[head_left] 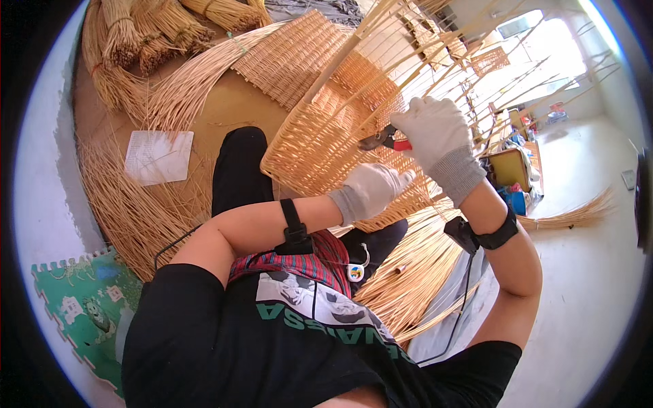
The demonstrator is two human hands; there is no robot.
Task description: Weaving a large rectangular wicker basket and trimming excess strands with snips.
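Observation:
A half-woven wicker basket [306, 146] leans tilted across my lap, with long upright stakes sticking out toward the upper right. My left hand [373, 190], in a white knit glove, is closed at the basket's near woven wall; its fingertips are partly hidden. Higher up, my right hand [435, 129], gloved the same way, grips pruning shears [382, 139] with a red handle. The dark blades point left over the woven side, close to some stakes. What lies between the blades is too small to tell.
Bundles of wicker rods [156, 34] lie at the far left, beside a flat woven panel [292, 58]. A white sheet [160, 157] rests on the floor. Loose rods [415, 265] spread beside my right leg. Another rod bundle [571, 212] and a cluttered low table [530, 166] stand right.

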